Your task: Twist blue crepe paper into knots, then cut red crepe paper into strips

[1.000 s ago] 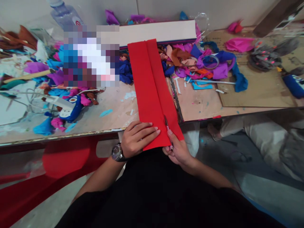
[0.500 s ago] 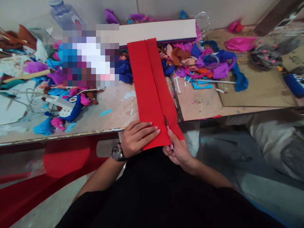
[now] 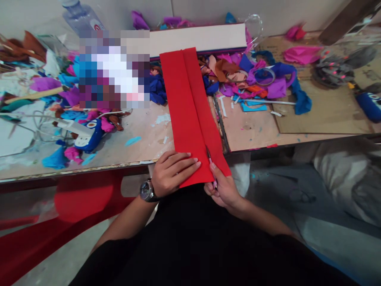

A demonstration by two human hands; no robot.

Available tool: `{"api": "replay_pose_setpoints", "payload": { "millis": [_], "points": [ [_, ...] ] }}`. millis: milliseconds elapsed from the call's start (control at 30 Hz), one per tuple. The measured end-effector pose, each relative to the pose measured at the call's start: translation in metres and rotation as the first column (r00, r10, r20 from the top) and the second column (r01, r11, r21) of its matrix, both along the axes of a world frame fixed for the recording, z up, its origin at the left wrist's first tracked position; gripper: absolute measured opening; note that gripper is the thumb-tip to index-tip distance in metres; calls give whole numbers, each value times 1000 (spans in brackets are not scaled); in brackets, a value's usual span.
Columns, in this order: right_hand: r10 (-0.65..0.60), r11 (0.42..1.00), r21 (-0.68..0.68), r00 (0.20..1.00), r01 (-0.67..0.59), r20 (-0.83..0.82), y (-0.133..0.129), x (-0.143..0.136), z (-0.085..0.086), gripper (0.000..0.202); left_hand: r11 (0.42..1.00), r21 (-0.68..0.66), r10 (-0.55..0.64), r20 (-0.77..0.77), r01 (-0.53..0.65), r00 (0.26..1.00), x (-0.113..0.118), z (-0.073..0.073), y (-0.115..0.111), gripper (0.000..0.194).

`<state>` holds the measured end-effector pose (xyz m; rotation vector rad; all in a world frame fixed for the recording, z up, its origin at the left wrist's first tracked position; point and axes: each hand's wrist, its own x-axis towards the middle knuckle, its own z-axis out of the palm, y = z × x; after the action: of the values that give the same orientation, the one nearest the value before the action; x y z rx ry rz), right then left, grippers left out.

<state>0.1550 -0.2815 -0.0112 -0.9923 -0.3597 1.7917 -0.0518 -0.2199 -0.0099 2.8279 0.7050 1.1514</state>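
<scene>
A long strip of red crepe paper (image 3: pixel 187 119) runs from the table over its front edge toward my body, with a lengthwise cut or fold line in it. My left hand (image 3: pixel 171 172), wearing a watch (image 3: pixel 146 190), holds the near left part, fingers stretched across the top and thumb hidden. My right hand (image 3: pixel 223 186) is closed round the pink handles of a pair of scissors (image 3: pixel 209 155). Their dark blade lies along the line in the paper, pointing away from me; the other blade is out of sight.
Crumpled coloured paper scraps (image 3: pixel 253 75) lie across the table behind the strip. A long white box (image 3: pixel 202 37) stands at the back. To the left are a blue-and-white power socket (image 3: pixel 88 137) and a bottle (image 3: pixel 80 18); cardboard (image 3: pixel 321 115) lies right. A red chair (image 3: pixel 86 194) is below.
</scene>
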Motion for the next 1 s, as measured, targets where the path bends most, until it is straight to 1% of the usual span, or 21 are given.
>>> {"api": "replay_pose_setpoints", "payload": {
  "millis": [300, 467, 667, 867, 1000],
  "points": [
    [3, 1000, 16, 1000, -3, 18, 1, 0, 1, 55, 1000, -5, 11, -6, -11, 1000, 0, 0, 0, 42],
    [-2, 1000, 13, 1000, 2, 12, 1, -1, 1, 53, 1000, 7, 3, 9, -3, 1000, 1, 1, 1, 41],
    [-45, 999, -6, 999, 45, 7, 1, -3, 2, 57, 1000, 8, -8, 15, 8, 1000, 1, 3, -1, 39],
    [-39, 999, 24, 999, 39, 5, 2, -1, 2, 52, 999, 9, -35, 11, 35, 999, 1, 3, -7, 37],
    [-34, 999, 28, 999, 34, 13, 3, -1, 1, 51, 999, 13, -31, 8, 31, 999, 2, 4, -7, 35]
  ]
}}
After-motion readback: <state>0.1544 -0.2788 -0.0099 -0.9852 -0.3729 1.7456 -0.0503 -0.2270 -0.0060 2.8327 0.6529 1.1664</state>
